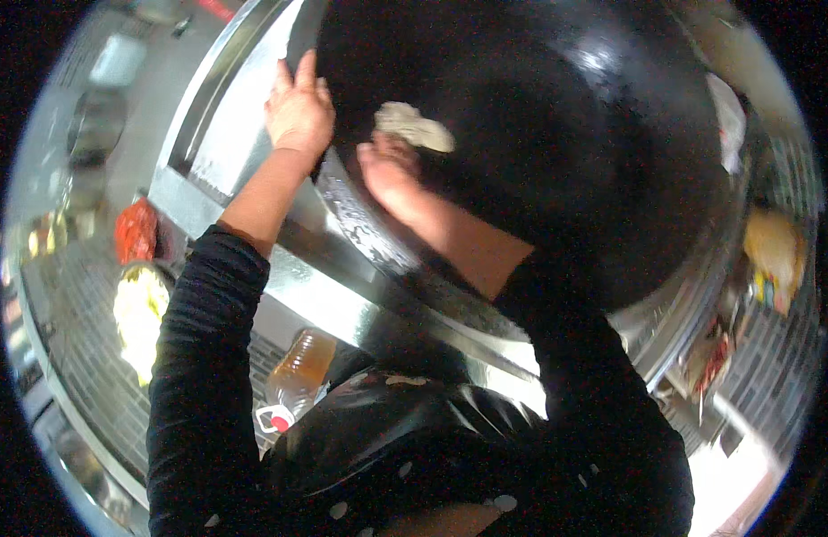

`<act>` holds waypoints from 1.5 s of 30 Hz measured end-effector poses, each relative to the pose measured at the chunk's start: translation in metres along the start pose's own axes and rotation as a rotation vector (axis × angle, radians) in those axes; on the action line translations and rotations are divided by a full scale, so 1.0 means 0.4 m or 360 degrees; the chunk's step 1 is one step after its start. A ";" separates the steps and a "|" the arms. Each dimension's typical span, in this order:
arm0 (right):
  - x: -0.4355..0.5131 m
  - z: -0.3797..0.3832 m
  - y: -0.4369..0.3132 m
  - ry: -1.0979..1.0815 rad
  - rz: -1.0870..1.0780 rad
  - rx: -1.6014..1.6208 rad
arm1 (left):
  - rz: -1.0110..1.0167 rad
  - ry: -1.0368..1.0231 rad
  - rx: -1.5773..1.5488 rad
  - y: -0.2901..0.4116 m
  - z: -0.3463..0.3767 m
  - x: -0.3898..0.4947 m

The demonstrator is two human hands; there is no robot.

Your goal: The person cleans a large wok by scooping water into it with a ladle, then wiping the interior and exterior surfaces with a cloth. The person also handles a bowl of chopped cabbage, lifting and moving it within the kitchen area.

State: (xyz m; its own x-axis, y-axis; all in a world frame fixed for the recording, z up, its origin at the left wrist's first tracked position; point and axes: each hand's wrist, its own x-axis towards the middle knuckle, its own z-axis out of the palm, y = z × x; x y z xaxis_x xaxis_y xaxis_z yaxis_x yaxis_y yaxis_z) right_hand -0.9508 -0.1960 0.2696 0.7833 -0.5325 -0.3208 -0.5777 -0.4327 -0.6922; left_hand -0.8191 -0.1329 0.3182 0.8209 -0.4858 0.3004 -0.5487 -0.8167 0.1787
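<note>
A very large black wok (541, 154) fills the upper right, its dark inner surface facing me. My left hand (300, 117) grips the wok's left edge, with fingers pointing away from me and spread. Inside the wok, near its left side, my right hand (392, 171) holds a crumpled pale cloth (414, 127) against the surface. The fingertips are partly hidden by the cloth and blurred. A wet, shiny strip (367, 221) runs along the near left rim, below my right wrist.
Stainless-steel stove top (236, 141) lies left of the wok. A plastic jug of amber liquid (303, 366) stands low by my apron. A red bag (137, 231) and a bright yellowish bundle (142, 315) are at left. A yellow package (773, 255) lies at right.
</note>
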 end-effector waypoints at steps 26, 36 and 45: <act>-0.686 -0.750 0.299 0.0470 -0.0006 0.1781 | 0.1997 -0.0365 -0.0995 0.452 -0.232 -0.147; -0.805 -0.697 0.304 0.2248 0.0173 0.0133 | -0.0381 -0.3572 -0.2770 0.728 -0.306 -0.540; -1.018 -0.616 0.351 0.1801 0.0120 0.1215 | 0.0240 -0.3247 -0.2070 0.827 -0.336 -0.602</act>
State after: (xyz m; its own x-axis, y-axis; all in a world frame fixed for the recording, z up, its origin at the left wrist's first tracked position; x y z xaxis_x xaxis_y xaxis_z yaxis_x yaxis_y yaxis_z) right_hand -1.4077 -0.2192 0.4625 -0.0718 -0.9949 0.0706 -0.0519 -0.0670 -0.9964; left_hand -1.2197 -0.2444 0.4309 -0.5825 -0.7134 -0.3895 0.2780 -0.6252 0.7293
